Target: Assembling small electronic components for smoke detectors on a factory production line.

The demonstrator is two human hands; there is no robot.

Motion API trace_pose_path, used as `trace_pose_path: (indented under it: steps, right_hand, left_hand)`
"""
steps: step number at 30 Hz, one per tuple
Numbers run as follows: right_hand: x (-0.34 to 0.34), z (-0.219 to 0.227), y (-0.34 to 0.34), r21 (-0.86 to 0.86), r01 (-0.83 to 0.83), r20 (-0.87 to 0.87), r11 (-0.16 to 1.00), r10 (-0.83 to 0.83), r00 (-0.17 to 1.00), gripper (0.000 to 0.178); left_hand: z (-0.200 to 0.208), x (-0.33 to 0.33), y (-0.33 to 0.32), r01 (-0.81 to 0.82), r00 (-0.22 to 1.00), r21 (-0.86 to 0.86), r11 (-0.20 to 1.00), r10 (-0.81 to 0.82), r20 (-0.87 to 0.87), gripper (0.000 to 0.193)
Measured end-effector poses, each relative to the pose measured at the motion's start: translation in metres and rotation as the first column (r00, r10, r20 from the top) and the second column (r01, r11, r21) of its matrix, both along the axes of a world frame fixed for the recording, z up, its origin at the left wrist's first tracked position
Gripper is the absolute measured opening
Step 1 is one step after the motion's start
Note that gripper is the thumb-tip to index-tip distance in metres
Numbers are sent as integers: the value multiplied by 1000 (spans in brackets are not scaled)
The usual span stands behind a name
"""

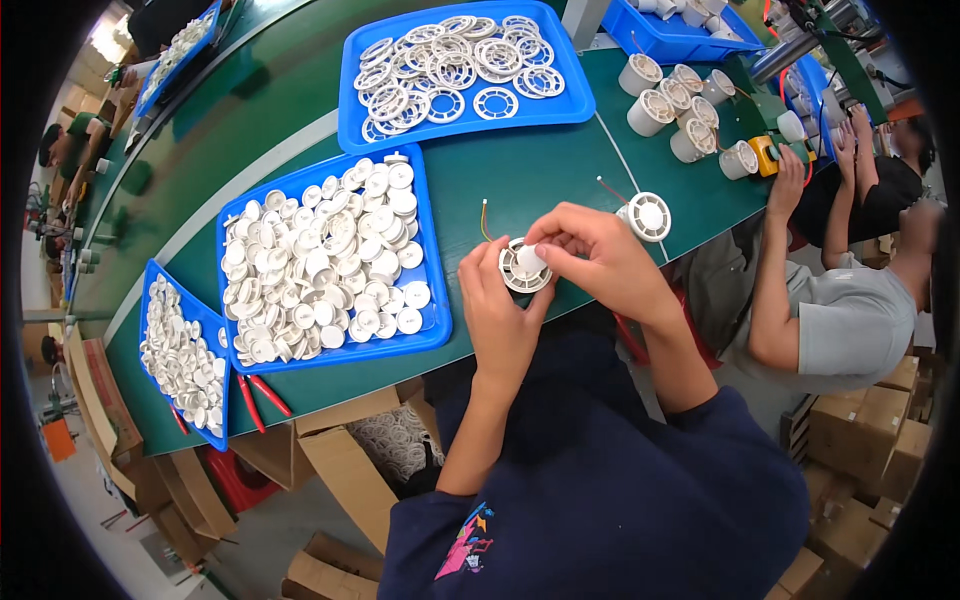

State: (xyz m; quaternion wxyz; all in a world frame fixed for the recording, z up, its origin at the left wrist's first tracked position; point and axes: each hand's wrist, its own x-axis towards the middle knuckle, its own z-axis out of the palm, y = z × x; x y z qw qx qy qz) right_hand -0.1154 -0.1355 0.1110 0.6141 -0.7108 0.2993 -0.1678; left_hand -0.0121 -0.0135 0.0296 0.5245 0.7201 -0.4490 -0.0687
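Note:
At the table's near edge, my left hand is wrapped around a white round housing with a slotted ring top. A thin wire lead sticks up from the housing's far side. My right hand pinches a small white cap over the middle of that top; whether the cap is seated or just resting there cannot be told. To the right, a second white housing with a slotted ring and its own wire lies tilted on the green tabletop.
A blue tray of white caps is to my left, a smaller capped-filled tray beyond it, and a tray of rings ahead. Red-handled pliers lie nearby. Several white housings stand far right, near a co-worker.

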Motion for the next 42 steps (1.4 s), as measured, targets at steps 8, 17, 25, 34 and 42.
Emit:
trace_pose_path:
  steps: [8,17,25,34,42]
  right_hand:
    - [11,-3,8,-353,-7,8,936,10,1000,12]
    - [130,-57,-80,-804,231,126,548,-222,967,18]
    - [165,-49,-96,-800,-118,-326,588,-262,908,27]
    - [172,-65,-105,-857,-78,-263,510,-302,917,35]
    - [158,-53,-109,-802,-131,-286,583,-182,941,31]
  left_hand:
    - [-2,0,2,0,1000,-4,1000,0,-6,72]
    - [5,3,7,40,999,-75,996,-42,-27,57]
    - [1,9,11,92,986,-71,993,-101,-136,40]
    - [4,6,9,108,986,-56,993,-114,-121,40]
    - [3,8,11,88,972,-44,995,-95,-217,37]
